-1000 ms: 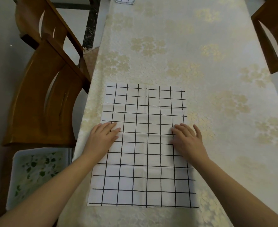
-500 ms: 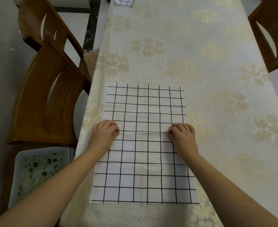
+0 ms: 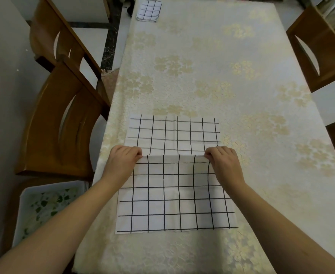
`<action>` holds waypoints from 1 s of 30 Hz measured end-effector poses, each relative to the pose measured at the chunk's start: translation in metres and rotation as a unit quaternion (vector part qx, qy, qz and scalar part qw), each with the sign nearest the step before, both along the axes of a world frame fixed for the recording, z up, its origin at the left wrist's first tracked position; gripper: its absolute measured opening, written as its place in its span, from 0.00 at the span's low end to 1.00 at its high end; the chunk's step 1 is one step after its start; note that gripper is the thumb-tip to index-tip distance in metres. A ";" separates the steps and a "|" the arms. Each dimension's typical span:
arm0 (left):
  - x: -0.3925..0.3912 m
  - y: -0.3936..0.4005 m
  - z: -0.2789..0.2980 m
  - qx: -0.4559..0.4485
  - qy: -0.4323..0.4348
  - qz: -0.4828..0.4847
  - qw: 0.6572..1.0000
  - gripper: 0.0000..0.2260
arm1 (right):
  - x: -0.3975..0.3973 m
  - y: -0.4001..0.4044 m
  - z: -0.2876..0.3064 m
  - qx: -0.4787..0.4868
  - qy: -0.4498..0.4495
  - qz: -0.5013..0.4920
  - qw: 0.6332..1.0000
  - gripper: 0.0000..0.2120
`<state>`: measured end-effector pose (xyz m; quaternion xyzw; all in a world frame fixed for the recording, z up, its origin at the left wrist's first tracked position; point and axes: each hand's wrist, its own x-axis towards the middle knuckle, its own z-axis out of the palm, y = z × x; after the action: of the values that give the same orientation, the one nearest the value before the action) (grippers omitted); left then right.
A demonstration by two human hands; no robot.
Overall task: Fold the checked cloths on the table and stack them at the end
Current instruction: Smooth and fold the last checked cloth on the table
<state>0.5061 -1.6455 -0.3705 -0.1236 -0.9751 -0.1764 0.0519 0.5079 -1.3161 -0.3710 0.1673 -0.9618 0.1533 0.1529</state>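
I note the checked cloth (image 3: 174, 175) lying on the table (image 3: 231, 80), at its near end toward the left edge. My left hand (image 3: 123, 163) pinches the cloth's left side at mid-length; my right hand (image 3: 225, 165) pinches the right side opposite. The fabric between them is raised in a ridge. A folded checked cloth (image 3: 149, 10) sits at the table's far end.

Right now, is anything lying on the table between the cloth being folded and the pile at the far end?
Nothing visible: only bare tablecloth lies between the checked cloth and the folded pile.
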 end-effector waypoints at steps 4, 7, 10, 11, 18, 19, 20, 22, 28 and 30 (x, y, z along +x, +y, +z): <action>-0.008 -0.004 0.028 0.000 0.078 -0.078 0.994 0.04 | -0.008 0.006 0.028 0.020 0.013 0.019 1.000 0.11; -0.020 -0.014 0.061 -0.020 0.127 -0.136 0.982 0.10 | -0.018 0.008 0.055 0.043 0.028 0.041 0.998 0.09; -0.031 -0.029 0.091 -0.061 0.164 -0.176 0.969 0.10 | -0.025 0.009 0.086 0.060 0.049 0.050 0.996 0.19; -0.035 -0.032 0.101 -0.071 0.175 -0.177 0.966 0.11 | -0.026 0.010 0.097 0.059 0.065 0.049 0.995 0.21; -0.027 -0.032 0.162 -0.014 0.249 -0.102 0.963 0.07 | -0.011 0.017 0.158 0.038 0.156 0.041 0.986 0.20; -0.022 -0.033 0.165 -0.008 0.256 -0.092 0.962 0.07 | -0.005 0.020 0.162 0.037 0.157 0.042 0.986 0.20; -0.016 -0.035 0.166 -0.008 0.266 -0.086 0.960 0.07 | 0.001 0.022 0.164 0.036 0.157 0.045 0.986 0.19; -0.005 -0.039 0.159 -0.012 0.268 -0.087 0.959 0.06 | 0.016 0.026 0.161 0.038 0.152 0.053 0.986 0.14; 0.030 -0.040 0.097 0.020 0.181 -0.068 0.981 0.08 | 0.056 0.024 0.108 0.015 0.075 0.026 0.997 0.19; 0.039 -0.038 0.073 0.030 0.141 -0.062 0.988 0.09 | 0.066 0.019 0.086 0.010 0.043 0.019 0.999 0.19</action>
<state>0.5448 -1.6833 -0.2973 -0.2056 -0.9429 -0.1889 0.1818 0.5738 -1.2966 -0.2847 0.1931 -0.9526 0.1387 0.1898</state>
